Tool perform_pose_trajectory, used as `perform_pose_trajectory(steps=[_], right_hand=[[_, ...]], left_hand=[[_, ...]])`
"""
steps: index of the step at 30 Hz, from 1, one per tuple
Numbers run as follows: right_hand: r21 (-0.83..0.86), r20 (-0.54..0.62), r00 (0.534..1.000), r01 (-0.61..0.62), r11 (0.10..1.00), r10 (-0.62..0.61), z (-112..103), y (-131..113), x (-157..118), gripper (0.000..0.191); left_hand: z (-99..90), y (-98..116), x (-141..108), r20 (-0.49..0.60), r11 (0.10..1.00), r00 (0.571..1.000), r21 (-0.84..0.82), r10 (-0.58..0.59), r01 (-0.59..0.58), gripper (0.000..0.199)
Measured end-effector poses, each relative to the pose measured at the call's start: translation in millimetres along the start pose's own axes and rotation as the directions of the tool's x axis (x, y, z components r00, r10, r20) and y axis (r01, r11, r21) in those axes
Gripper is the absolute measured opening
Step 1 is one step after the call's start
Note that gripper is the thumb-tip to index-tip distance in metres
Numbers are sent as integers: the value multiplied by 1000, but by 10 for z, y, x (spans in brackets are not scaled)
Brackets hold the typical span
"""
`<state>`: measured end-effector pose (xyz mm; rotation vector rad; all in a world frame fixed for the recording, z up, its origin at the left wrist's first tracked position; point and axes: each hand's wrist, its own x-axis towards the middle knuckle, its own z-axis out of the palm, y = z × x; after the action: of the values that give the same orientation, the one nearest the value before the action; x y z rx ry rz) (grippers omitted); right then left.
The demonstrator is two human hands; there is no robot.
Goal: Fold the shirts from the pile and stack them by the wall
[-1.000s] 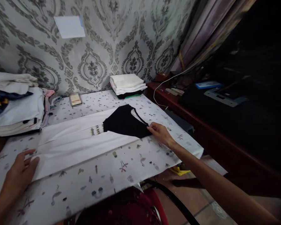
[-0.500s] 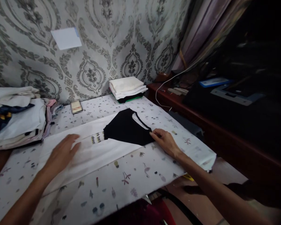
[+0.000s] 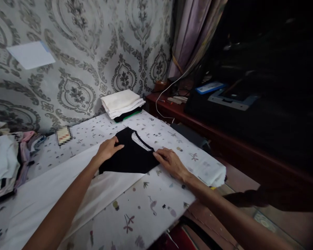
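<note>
A black-and-white T-shirt lies flat on the patterned cloth, its sides folded in and the neckline towards the right. My right hand pinches the black fabric at the shoulder beside the collar. Over the upper left of the black part is my left hand, thumb apart from the fingers; whether it presses on the fabric is hard to tell. My left forearm crosses the white lower part of the shirt and hides the printed lettering.
A stack of folded clothes stands against the wall. Heaped garments lie at the left, near a small blurred packet. The cloth-covered table ends at the front right. Beside it, a white cable hangs off a dark red cabinet.
My left hand has moved right, from above the white part to the black part of the shirt. My right hand stays at the shoulder. The view has turned right.
</note>
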<state>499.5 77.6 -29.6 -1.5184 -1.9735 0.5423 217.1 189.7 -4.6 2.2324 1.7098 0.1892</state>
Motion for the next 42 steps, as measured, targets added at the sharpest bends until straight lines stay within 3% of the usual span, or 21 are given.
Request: perform_pose_trajectory(steps=[6,9,12,18,25,31,38,42], right_hand=[[38,30,999,-31,999,30,-8,9,-4,32],[18,23,1000,-13,1000,13,28,72,5,24],[-25,13,999,41,999,-40,58,135,12,20],[-42,-15,1000,-8,999,8,42,117,11,15],[-15,-19,1000,-22,1000,22,-6,77,-9,16],[-28,-41,999,-18,999,17,18,102,-19,11],[21,-63,996,-57,998,58,29,107,-9,11],[94,-205,974,-73,993,92,-9,87,-43,15]], left_hand=[[16,-7,89,-27,986,997,-153,67,-71,20],[-39,-17,108,-89,909,986,-383,138,-162,24],[-78,-60,137,-107,840,986,-516,131,-168,28],[-3,-170,190,-76,951,989,-273,126,-142,25],[-36,-148,140,-171,967,977,-199,127,-161,26],[2,-140,137,-143,991,984,-64,107,-117,23],[26,-167,154,-151,993,982,-26,111,-117,25],[-9,-169,192,-108,995,989,-4,102,-103,27]])
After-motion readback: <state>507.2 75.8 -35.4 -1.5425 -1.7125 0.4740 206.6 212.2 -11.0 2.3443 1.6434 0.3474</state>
